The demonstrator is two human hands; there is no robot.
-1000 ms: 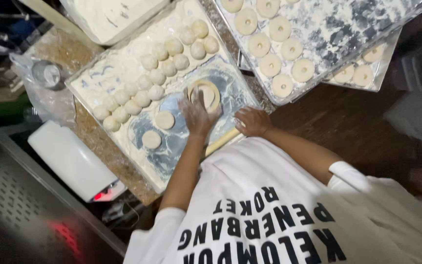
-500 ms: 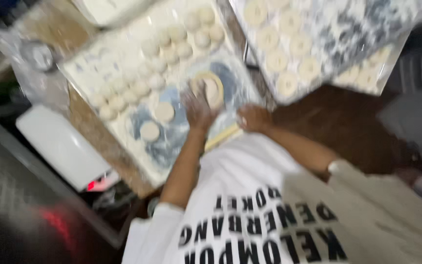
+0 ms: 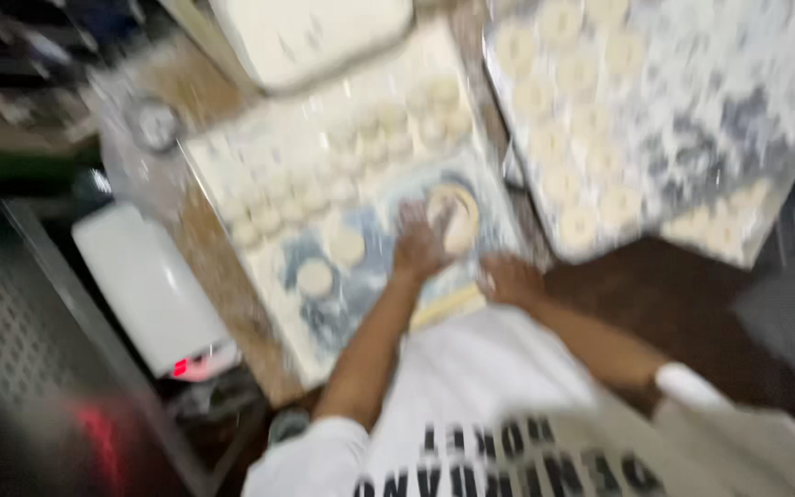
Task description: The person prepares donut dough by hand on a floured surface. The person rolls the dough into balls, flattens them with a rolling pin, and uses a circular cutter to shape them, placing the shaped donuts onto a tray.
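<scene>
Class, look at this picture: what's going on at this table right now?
A person in a white shirt works dough on a floured tray. Their left hand presses on a flat dough round; their right hand rests at the tray's near edge. Small dough balls sit in rows behind, and a second tray holds shaped rounds. The image is blurred.

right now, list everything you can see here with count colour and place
floured board: one, blue-white, centre
flattened dough disc: one, pale, under left hand
dough pieces: many, pale, rows on board's far part
dough disc tray: one, floured, upper right
white tub: one, top
white scale: one, left of board
left hand: on the disc
right hand: at board's near edge
</scene>
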